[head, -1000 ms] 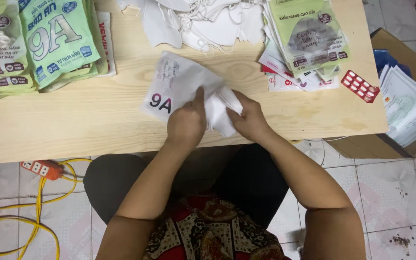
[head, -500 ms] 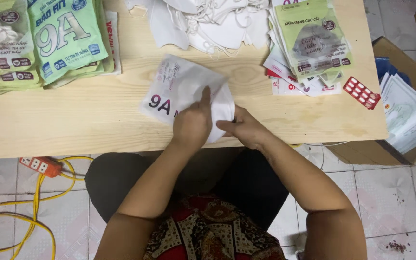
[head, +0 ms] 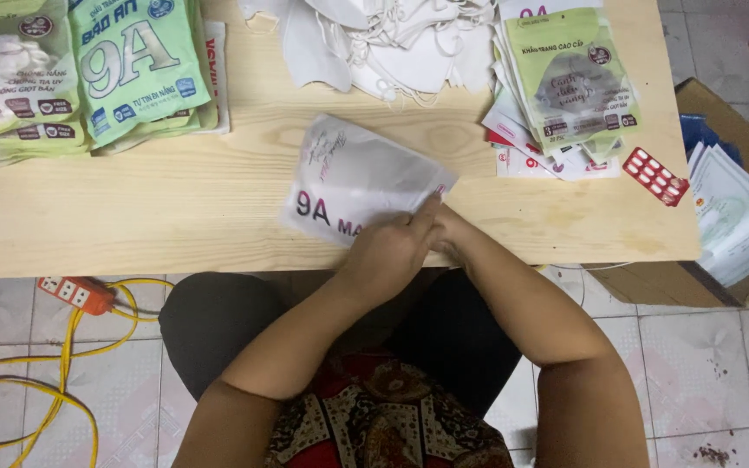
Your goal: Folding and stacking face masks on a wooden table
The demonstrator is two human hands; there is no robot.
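A white flat pouch [head: 348, 173] with dark print lies tilted on the wooden table [head: 175, 208] in front of me. Both hands meet at its lower right edge. My left hand [head: 392, 251] lies over that edge with its fingers closed on it. My right hand [head: 451, 227] is tucked against it, mostly hidden, and pinches the same edge. A white mask shows faintly through the pouch.
A heap of loose white masks [head: 392, 43] lies at the far middle. Stacks of green packs [head: 132, 69] sit far left, a pile of printed pouches [head: 574, 78] far right with a red blister pack [head: 656, 176]. A cardboard box [head: 721, 95] stands right. An orange power strip [head: 75, 293] and yellow cable [head: 71, 381] lie on the floor.
The white mask that my hands were working on over the pouch is now inside it. Both hands have slid to the pouch's lower right edge, and the pouch lies flatter.
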